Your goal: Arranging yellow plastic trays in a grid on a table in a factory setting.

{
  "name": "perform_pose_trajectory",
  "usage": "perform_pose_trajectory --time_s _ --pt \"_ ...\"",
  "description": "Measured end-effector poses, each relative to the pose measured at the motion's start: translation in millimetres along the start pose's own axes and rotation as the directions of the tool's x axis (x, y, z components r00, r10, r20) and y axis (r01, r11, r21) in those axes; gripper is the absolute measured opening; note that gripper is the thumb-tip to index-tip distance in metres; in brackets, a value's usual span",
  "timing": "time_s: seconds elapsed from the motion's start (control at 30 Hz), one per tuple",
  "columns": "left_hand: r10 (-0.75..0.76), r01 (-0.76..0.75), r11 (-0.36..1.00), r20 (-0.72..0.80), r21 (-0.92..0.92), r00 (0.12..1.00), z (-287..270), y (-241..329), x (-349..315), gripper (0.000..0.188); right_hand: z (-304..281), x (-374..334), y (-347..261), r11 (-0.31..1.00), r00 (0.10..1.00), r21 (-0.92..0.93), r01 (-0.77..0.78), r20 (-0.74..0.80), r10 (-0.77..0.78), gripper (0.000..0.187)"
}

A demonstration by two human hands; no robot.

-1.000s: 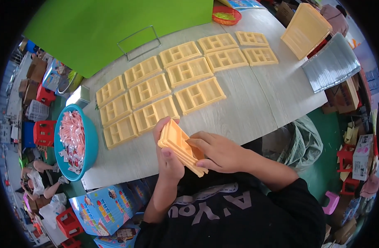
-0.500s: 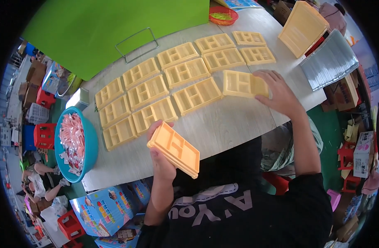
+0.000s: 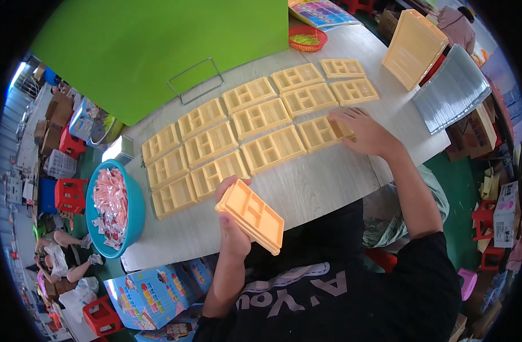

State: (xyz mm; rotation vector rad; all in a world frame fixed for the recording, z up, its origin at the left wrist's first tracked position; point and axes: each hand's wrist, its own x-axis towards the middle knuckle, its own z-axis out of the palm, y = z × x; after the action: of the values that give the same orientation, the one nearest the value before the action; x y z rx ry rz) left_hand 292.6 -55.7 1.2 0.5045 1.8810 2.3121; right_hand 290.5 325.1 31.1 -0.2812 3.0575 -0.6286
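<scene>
Right hand [image 3: 363, 132], 2 o'clock: covers the end of the yellow tray [image 3: 315, 135]; grip or mere contact unclear.
Left hand [image 3: 232, 228], 7 o'clock: most fingers hidden behind held tray stack [image 3: 252, 214].
Held tray stack: count unreadable from its edges.
Teal basin [image 3: 137, 212], 8-9 o'clock: lower pink packets [image 3: 110, 196] buried.
Red basket [image 3: 308, 48], 1 o'clock: green strips [image 3: 304, 39] too small to identify.
Green panel [image 3: 175, 51], 11 o'clock: cut by top edge.
Plastic bag [image 3: 382, 225], 4 o'clock: partly behind right forearm [image 3: 412, 196].
Lower blue box [image 3: 167, 330], 7 o'clock: cut by bottom rim.
Seated person [image 3: 58, 256], 8 o'clock: handwork too small to read.
Far person [image 3: 457, 28], 2 o'clock: lower body hidden.
</scene>
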Motion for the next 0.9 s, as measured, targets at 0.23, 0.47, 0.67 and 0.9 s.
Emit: perform_pose_trajectory --time_s 0.23,0.47,0.67,0.9 --pt "-0.027 0.027 0.999 0.036 -0.023 0.999 5.4 -4.4 -0.6 0.09 -2.0 -10.7 -26.5 0.998 0.994 0.051 0.032 -0.104 -0.027 0.065" --pt "0.077 -0.083 0.995 0.116 0.047 0.99 32.6 4.1 1.5 0.089 32.8 -33.4 -147.3 0.944 0.97 0.267 0.193 0.095 -0.225 0.073" --pt "0.083 -0.091 0.99 0.074 0.111 0.994 42.9 7.3 3.8 0.095 57.9 -44.4 -155.7 0.887 0.973 0.406 0.218 -0.022 -0.229 0.064" --pt "0.003 -0.01 0.996 0.079 0.091 0.997 38.4 5.9 -3.1 0.096 54.9 -50.4 -151.5 0.862 0.965 0.463 0.205 0.052 -0.258 0.056"
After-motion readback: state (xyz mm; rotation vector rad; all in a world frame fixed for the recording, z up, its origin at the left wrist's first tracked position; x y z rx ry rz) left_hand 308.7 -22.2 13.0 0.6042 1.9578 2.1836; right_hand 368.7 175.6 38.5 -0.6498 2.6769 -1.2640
